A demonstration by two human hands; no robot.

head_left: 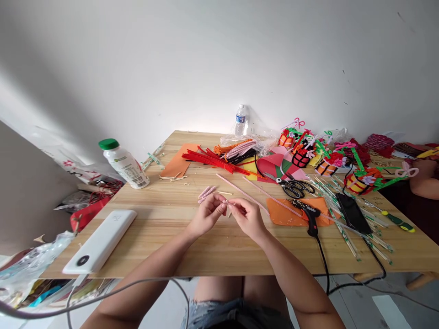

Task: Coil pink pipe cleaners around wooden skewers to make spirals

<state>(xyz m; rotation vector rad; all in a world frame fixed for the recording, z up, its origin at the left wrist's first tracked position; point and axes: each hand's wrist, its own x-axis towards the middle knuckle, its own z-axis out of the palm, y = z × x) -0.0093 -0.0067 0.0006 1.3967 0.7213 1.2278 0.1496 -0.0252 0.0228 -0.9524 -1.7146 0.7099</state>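
My left hand (209, 214) and my right hand (248, 218) meet above the middle of the table, both pinching a short pink pipe cleaner (225, 201) between thumb and fingertips. Most of that piece is hidden by the fingers. Just behind my left hand lie several tightly coiled pink pipe cleaners (207, 192). A thin wooden stick (225, 193) rests behind my fingertips. Two straight pink pipe cleaners (247, 196) stretch across the wood to the right of my hands.
Right: black scissors (295, 188), a glue gun (310, 217) on orange felt (279, 212), a phone (353, 212), wrapped sticks and decorated little baskets (327, 167). Behind are red pipe cleaners (212, 159) and a water bottle (240, 119). Left: a white bottle (125, 164) and power bank (101, 242). Another person's arm (425, 180) shows far right.
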